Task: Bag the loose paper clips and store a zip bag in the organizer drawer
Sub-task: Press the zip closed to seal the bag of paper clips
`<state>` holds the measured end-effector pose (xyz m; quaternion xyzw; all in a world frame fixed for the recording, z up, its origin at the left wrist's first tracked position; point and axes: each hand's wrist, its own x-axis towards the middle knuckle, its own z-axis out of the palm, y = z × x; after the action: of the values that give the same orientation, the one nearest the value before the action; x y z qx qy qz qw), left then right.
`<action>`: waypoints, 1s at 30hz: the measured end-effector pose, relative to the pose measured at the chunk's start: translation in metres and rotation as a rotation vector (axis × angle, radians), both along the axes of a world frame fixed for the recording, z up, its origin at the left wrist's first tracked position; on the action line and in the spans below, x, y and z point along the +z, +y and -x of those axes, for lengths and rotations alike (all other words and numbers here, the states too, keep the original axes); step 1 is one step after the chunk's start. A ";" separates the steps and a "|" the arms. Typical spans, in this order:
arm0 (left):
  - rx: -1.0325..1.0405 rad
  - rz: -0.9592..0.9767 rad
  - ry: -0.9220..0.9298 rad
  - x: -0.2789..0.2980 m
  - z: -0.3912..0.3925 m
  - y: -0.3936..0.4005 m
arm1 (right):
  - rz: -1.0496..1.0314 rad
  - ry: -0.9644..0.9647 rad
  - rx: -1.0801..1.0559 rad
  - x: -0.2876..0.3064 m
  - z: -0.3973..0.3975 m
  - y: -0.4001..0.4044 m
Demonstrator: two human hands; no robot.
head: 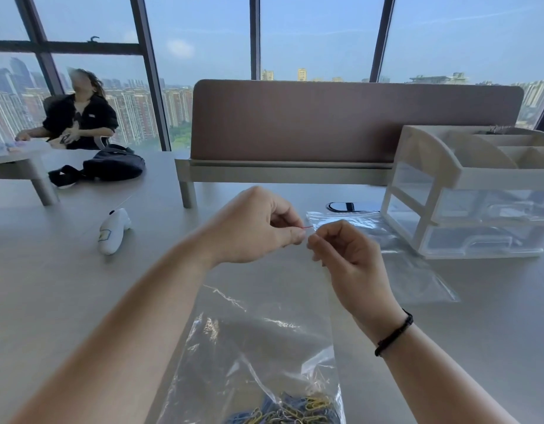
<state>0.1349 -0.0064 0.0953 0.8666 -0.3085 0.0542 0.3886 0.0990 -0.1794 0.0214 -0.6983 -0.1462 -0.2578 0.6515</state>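
Item, left hand (258, 228): fingers curled, thumb and forefinger pinched on the red-lined mouth edge of a clear plastic zip bag (258, 341), which hangs from the grip toward the near edge of the pale grey desk (50, 286). Item, right hand (344, 252), black cord bracelet (394, 332) at the wrist: fingertips pinched on the same strip, just beside the left thumb, so the two hands meet at the seal; held this way, in my judgement, to press the zip closed along its length. Item, loose paper clips (295, 408), yellow and blue wire: gathered in a heap at the bottom of the held bag, at the lower edge of view; whether any remain outside it cannot be told. The bagging thus looks done or nearly so, the sealing in hand. Item, a second clear flat zip bag (396, 255): lying flat on the desk behind the right hand, its mouth toward the far side, close by the organizer, likely kept there as spare stock. Item, white plastic desk organizer with clear drawers (466, 203): standing at the right, open compartments on top, two drawers below, both appearing pushed in; one must be drawn out before a bag goes in. Item, small dark flat oblong object (344, 206): beyond the spare bag, kind uncertain. Item, white plastic handheld device (113, 232): lying at the left, well apart. Item, black fabric bag (111, 166): farther left on the desk. Item, brown felt desk divider (341, 123): upright across the far edge. Item, a seated person in black (81, 120) at the neighbouring table, by the windows.
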 end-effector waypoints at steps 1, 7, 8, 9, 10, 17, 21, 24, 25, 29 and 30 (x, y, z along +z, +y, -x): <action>0.002 -0.005 -0.005 0.000 0.000 0.000 | -0.005 -0.005 0.004 0.000 0.000 0.001; 0.003 -0.050 -0.040 0.001 0.003 -0.002 | 0.008 -0.008 0.004 0.001 0.001 0.005; 0.001 -0.059 -0.052 0.001 0.003 -0.002 | 0.006 -0.008 0.005 0.001 0.000 0.005; 0.000 -0.067 -0.065 0.001 0.003 -0.002 | 0.003 -0.009 0.005 0.001 0.000 0.005; 0.000 -0.072 -0.076 0.001 0.003 -0.002 | 0.000 -0.007 0.007 0.000 0.000 0.005; 0.001 -0.071 -0.126 0.001 0.006 -0.005 | -0.034 -0.005 0.029 0.000 0.001 0.006; 0.010 -0.091 -0.137 0.000 0.008 -0.007 | -0.017 0.002 0.032 0.000 0.001 0.005; 0.009 -0.096 -0.130 -0.001 0.009 -0.008 | -0.027 0.000 0.023 0.001 0.002 0.005; 0.008 -0.096 -0.117 -0.001 0.008 -0.007 | -0.030 -0.007 0.018 0.002 0.002 0.005; 0.010 -0.125 -0.064 0.002 0.005 0.000 | -0.020 -0.034 -0.005 0.002 0.002 0.006; 0.013 -0.128 -0.063 0.003 0.005 0.001 | -0.018 -0.031 -0.010 0.002 0.003 0.006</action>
<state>0.1300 -0.0052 0.0979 0.8894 -0.3177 0.0641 0.3223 0.0960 -0.1732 0.0236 -0.6892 -0.1506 -0.2729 0.6541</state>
